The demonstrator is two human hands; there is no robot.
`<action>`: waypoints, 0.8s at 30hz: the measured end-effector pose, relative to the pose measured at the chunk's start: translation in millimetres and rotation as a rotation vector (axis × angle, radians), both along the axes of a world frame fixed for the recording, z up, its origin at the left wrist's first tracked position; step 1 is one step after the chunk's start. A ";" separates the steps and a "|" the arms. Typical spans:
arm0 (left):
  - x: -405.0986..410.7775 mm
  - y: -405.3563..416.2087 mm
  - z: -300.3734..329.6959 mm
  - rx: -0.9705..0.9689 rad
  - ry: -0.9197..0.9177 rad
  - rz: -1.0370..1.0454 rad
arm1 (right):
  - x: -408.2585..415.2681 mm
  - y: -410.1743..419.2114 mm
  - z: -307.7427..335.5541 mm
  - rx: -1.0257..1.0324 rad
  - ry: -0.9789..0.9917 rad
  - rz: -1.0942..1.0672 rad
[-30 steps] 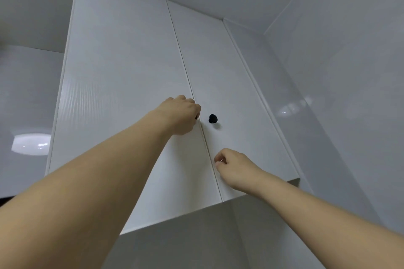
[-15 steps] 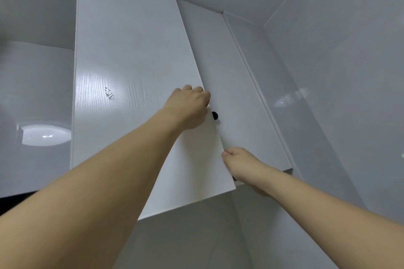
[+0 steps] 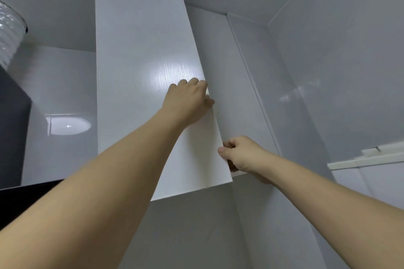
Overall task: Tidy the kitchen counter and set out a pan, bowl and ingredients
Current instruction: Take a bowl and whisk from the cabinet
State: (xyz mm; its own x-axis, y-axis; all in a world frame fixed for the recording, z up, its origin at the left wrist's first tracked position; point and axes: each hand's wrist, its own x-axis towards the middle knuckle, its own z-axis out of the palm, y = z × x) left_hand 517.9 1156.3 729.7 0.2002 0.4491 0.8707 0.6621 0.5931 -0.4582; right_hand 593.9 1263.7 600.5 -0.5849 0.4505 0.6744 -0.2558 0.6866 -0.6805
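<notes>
Hands (image 3: 190,102) (image 3: 240,155) gripping glossy white woodgrain door (image 3: 140,67) edge.

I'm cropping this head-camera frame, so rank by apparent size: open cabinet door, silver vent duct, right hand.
1. Open cabinet door, by far the largest.
2. Silver vent duct and right hand look about alike; the duct is cut off by the frame edge, so I won't rank them.

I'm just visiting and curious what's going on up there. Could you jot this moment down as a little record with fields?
Setting: white wall cabinet high in a kitchen corner, seen from below
Left door: swung partly open
Right door: closed
Left hand: fingers curled round the left door's free edge
Right hand: grips the same edge lower down, near the bottom corner
Cabinet contents: hidden behind the door
Nearby: ribbed silver duct and dark hood at far left
</notes>
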 end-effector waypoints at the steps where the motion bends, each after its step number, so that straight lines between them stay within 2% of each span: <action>1: 4.1 -2.2 0.9 0.020 -0.012 0.016 | 4.1 -3.3 0.3 0.008 -0.002 -0.006; 6: 35.7 -21.5 -4.1 0.140 -0.095 0.114 | 24.2 -23.9 -6.0 0.127 0.053 -0.061; 12: 65.9 -50.0 2.2 0.162 -0.143 0.157 | 47.5 -50.1 -5.7 0.266 0.105 -0.098; 19: 80.8 -72.6 5.8 0.100 -0.160 0.246 | 53.0 -60.6 -9.6 0.264 0.226 0.100; 24: 85.6 -83.0 4.6 0.091 -0.110 0.284 | 52.1 -59.8 -6.3 0.244 0.229 0.225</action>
State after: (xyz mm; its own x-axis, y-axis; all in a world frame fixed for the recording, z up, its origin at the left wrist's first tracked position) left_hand 603.5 1073.3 734.3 -0.0198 0.3931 0.9193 0.5068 0.7965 -0.3297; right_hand 646.0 1203.8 594.2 -0.4729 0.1384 0.8701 -0.5445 0.7305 -0.4122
